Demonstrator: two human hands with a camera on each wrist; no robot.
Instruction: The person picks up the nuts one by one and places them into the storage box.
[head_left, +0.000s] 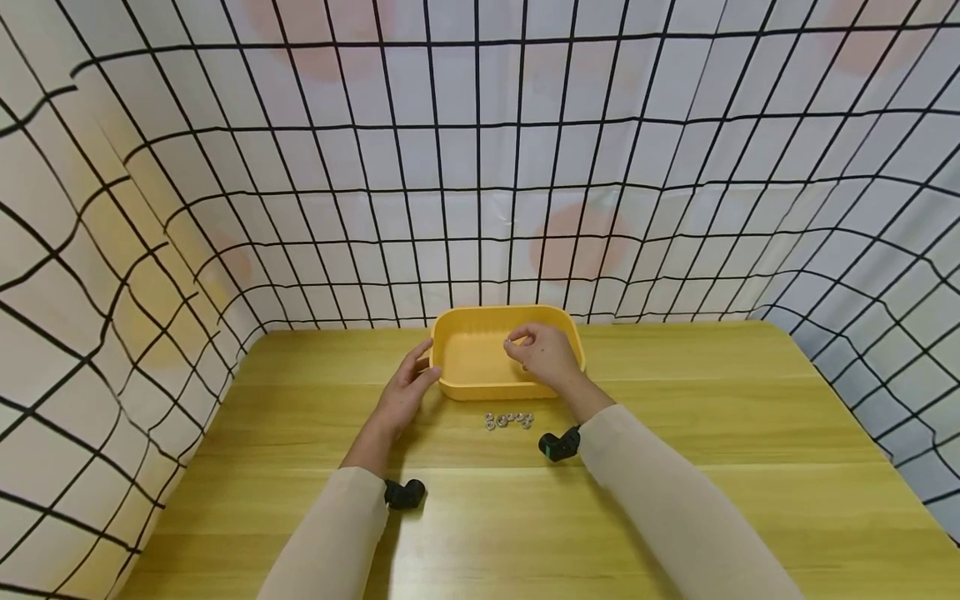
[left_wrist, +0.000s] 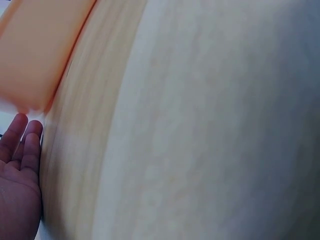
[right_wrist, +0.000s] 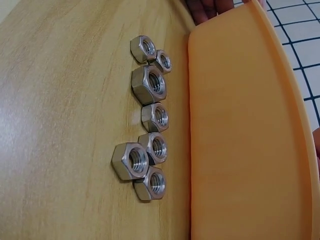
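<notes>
A yellow plastic tray (head_left: 468, 392) sits at the far edge of the table (head_left: 480, 533), just in front of a white sheet (head_left: 457, 158) patterned with black grid lines. The left hand (head_left: 402, 393) is at the tray's left end, its fingers (left_wrist: 31, 150) fairly straight and slightly spread, fingertips against the outer wall and thumb at the near rim. The right hand (head_left: 546, 354) is over the inside of the tray, fingers curled in and thumb near the index finger; I cannot tell whether they hold anything. Seven steel hex nuts (right_wrist: 149, 85) lie on the table along the tray's near side: a close pair at the left, then the largest, a single one, and three clustered at the right, their threaded holes visible.
</notes>
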